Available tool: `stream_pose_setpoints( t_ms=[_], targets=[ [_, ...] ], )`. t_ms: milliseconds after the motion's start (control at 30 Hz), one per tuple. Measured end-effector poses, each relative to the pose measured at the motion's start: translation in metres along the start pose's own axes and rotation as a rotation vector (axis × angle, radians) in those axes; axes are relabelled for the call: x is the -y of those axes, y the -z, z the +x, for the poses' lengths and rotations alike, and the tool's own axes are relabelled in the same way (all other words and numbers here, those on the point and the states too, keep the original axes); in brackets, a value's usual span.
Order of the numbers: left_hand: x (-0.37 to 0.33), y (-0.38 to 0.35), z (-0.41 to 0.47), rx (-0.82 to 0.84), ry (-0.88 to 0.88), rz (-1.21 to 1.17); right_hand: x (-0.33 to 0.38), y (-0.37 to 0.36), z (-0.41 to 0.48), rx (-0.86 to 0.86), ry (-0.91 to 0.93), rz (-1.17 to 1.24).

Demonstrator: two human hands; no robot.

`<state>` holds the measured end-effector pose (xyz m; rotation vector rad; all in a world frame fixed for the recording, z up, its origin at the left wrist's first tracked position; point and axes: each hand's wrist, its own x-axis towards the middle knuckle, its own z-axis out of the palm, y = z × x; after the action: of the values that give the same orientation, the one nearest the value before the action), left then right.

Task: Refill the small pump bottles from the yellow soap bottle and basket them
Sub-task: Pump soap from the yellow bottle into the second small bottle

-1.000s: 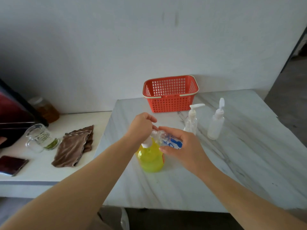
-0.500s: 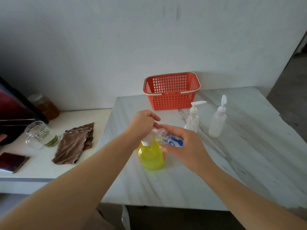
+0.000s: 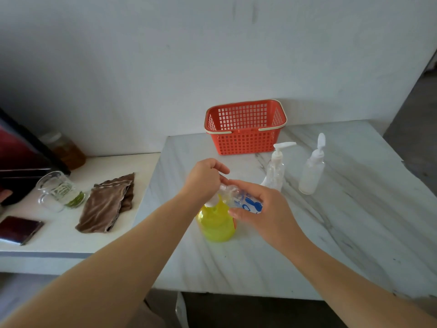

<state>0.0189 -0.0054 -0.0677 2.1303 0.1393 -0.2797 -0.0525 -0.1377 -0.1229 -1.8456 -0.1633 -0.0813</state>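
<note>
Pose nearly unchanged from a second ago: left hand (image 3: 203,179) curled over the pump of the yellow soap bottle (image 3: 216,223) on the table (image 3: 331,233), right hand (image 3: 267,214) gripping the small blue-labelled bottle (image 3: 246,201) tipped to its spout, so probably mid-fill, basket (image 3: 246,140) not yet used.

Basket (image 3: 244,143) slightly higher in view

Left hand (image 3: 204,178) curled downward — right hand (image 3: 264,210) seemingly gripping.
</note>
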Motion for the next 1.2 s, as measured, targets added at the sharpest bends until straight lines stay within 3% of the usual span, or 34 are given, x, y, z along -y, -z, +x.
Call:
stream_pose_setpoints(
  t_ms=[267, 1200],
  targets=[
    [-0.012, 0.005, -0.003, 0.037, -0.03, -0.115, 0.004, 0.001, 0.002, 0.0, 0.032, -0.003],
    [-0.001, 0.003, -0.001, 0.044, -0.016, -0.066, -0.001, -0.005, 0.0, -0.047, 0.022, -0.007]
  ],
)
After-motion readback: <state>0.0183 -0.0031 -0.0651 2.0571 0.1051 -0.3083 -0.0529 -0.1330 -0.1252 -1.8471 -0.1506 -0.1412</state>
